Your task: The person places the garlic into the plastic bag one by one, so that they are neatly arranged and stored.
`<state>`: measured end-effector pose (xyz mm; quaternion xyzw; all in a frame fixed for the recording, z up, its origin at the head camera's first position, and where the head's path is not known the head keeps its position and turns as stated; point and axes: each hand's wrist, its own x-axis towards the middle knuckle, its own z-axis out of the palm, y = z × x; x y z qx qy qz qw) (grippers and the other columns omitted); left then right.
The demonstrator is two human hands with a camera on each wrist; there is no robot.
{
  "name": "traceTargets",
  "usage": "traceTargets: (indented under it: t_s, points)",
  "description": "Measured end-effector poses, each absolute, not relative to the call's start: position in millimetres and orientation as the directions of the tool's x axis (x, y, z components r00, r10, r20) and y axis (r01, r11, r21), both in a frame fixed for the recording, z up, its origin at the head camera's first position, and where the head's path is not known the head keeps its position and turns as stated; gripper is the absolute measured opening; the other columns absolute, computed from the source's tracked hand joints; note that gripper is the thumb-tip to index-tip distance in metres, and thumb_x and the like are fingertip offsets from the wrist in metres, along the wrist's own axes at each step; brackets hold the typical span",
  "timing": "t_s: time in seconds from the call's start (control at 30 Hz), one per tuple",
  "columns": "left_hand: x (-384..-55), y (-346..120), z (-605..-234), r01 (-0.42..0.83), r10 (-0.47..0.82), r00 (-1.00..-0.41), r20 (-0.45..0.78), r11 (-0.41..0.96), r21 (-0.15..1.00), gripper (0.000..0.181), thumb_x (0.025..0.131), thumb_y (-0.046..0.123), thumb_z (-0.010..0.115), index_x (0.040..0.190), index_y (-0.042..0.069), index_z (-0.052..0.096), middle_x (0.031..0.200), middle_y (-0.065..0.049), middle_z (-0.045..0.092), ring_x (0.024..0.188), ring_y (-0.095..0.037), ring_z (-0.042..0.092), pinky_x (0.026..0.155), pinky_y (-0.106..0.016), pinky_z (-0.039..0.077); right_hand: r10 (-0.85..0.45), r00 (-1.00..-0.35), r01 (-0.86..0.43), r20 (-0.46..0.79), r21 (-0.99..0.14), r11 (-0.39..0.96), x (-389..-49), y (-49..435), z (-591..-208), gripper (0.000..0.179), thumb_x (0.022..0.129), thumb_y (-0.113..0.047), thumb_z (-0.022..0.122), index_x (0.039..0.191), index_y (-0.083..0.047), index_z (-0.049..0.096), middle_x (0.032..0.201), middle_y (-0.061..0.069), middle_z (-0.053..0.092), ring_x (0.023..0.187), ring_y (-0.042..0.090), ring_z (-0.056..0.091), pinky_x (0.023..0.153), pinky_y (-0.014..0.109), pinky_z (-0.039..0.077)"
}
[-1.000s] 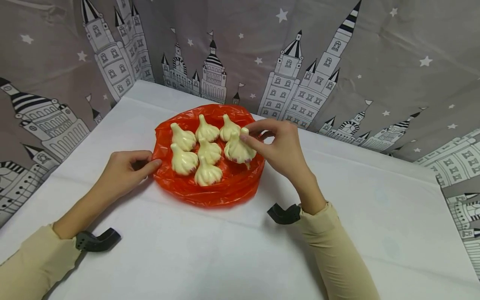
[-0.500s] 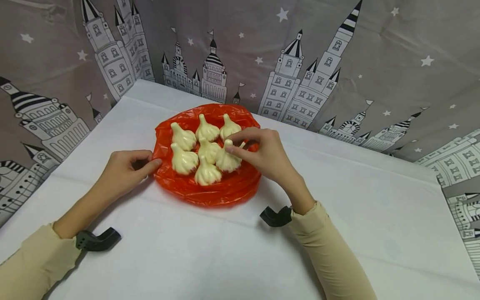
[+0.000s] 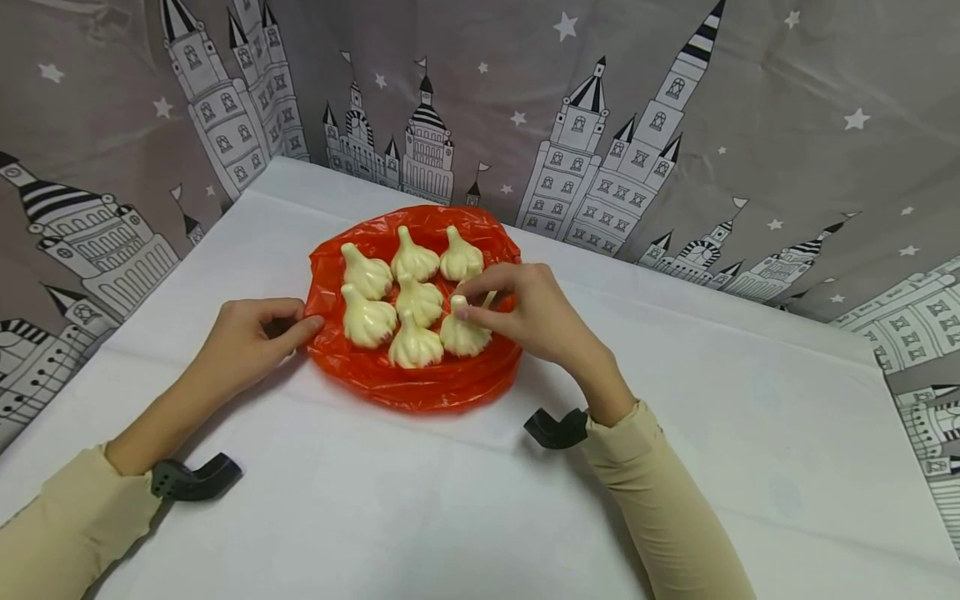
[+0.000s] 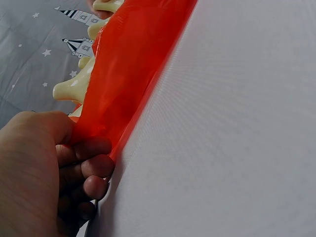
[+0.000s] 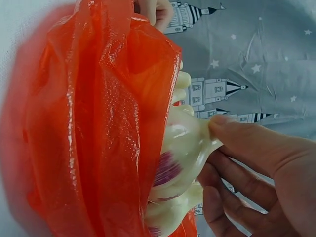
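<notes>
The table [image 3: 375,517] has a white cloth on it, w/ a grey castle curtain [image 3: 750,100] hanging at the far side and round the left and right.

Both arms come in from the near edge in tan sleeves [image 3: 52,525], each w/ a black clip at the wrist. They reach out toward the middle of the table.

A red plastic bag [image 3: 420,383] lies flat in the middle, a bit to the far side. It is spread out like a plate, w/ its edges crinkled up.

The left hand [image 3: 251,342] lies low on the table at the left edge of the bag. Its fingers are curled under & the thumb and fingers pinch the bag's rim; the left wrist view shows the red plastic caught btwn them.

The right hand [image 3: 528,312] sits at the right side of the bag, wrist bent, fingers curled. Thumb & first finger pinch the thin stem of a garlic bulb [image 3: 463,333]. That bulb sits on the bag at the near right.

6 more garlic bulbs [image 3: 415,262] sit on the bag, close together, stems up.
</notes>
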<state>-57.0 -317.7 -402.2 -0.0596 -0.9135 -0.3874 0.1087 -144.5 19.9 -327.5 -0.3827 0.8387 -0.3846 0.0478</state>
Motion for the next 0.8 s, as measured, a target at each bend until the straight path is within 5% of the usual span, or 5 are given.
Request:
traceTargets:
  t_s: [0.8]
  points:
    - [-57.7,-319.1,-404.6,0.211,0.034,-0.966,0.257,0.682,0.701,0.018,0.091,0.018,0.071,0.074,0.016,0.066,0.067,0.001,0.058,0.068,-0.01,0.048,0.06,-0.017,0.039,-0.689,-0.701,-0.629,0.184,-0.614,0.476,-141.3,7.0,-342.0,0.018,0.089,-0.025,0.075,0.103,-0.013,0.075,0.089,-0.006,0.07,0.077,0.008,0.062,0.072,0.029,0.054]
